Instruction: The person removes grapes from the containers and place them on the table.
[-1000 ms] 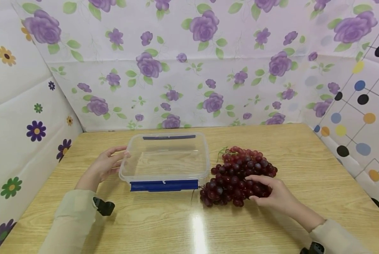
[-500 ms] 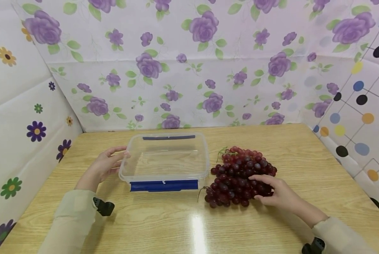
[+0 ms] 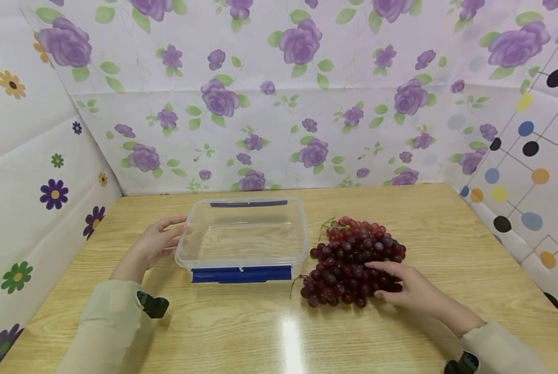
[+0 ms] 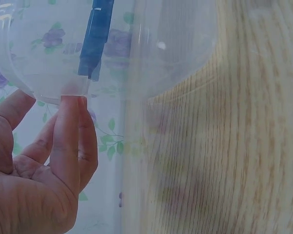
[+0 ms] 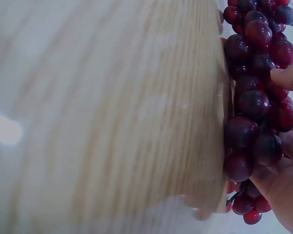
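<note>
A clear plastic food container [image 3: 241,261] with blue clips stands lidless on the table. My left hand [image 3: 155,244] is at its left side, fingertips touching the rim; the left wrist view shows these fingers [image 4: 68,141] fairly straight. To the container's right lie bunches of dark red grapes, one behind another. My right hand [image 3: 412,288] holds the right end of the front bunch of grapes [image 3: 335,283], thumb and fingers spread around it. In the right wrist view, grapes [image 5: 254,102] partly cover that hand's fingers.
Behind the front bunch lie a dark bunch [image 3: 354,246] and a lighter red bunch [image 3: 360,228] with a green stem. The wooden table [image 3: 241,327] is bordered by a floral cloth [image 3: 269,130] at the back and patterned cloths at both sides.
My right hand and the front grape bunch have shifted slightly right, away from the container. The left hand and container have stayed where they were.
</note>
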### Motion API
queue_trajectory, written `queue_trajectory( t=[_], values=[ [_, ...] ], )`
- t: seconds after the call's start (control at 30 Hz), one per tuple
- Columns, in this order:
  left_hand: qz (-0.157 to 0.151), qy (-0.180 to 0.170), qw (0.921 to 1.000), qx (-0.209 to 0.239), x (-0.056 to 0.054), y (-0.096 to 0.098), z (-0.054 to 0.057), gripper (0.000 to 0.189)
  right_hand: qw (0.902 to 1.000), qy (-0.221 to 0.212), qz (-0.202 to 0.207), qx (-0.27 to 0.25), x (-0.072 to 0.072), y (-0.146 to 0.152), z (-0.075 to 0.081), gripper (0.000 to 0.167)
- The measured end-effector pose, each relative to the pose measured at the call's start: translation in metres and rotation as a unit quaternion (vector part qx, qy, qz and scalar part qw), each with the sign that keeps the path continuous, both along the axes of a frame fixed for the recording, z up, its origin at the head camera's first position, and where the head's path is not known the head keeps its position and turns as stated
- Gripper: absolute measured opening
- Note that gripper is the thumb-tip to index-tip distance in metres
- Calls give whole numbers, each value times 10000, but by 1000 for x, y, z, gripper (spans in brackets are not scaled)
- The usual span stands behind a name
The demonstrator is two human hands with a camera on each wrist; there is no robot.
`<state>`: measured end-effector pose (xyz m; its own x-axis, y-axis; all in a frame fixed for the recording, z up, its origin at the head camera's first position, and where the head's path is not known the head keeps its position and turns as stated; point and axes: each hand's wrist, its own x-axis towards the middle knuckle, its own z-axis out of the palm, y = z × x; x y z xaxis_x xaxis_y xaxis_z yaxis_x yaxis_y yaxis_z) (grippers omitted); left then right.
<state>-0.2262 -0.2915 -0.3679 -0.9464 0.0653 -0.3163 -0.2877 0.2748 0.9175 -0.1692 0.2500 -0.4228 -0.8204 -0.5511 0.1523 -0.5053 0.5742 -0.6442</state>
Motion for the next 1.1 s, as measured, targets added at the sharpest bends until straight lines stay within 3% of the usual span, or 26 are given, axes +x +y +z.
queue_trajectory(
  t=[0.3, 0.57, 0.77, 0.97, 1.1],
  values=[
    [-89, 54, 9999, -55, 1, -1, -2, 74, 9994, -270, 128, 201, 4, 0, 7, 56],
    [-56, 97, 9999, -64, 5, -1, -5, 76, 9989, -213, 202, 368, 5, 1, 12, 58],
    [-33, 117, 9999, 114, 10, -1, -10, 74, 9986, -329, 343, 229, 5, 5, 16, 54],
    [55, 177, 9998, 106, 12, 1, -9, 77, 9993, 73, 310, 194, 5, 7, 23, 46],
    [-26, 311, 9994, -152, 15, 3, -3, 77, 9987, 394, -14, 328, 4, 9, 35, 46]
  ],
)
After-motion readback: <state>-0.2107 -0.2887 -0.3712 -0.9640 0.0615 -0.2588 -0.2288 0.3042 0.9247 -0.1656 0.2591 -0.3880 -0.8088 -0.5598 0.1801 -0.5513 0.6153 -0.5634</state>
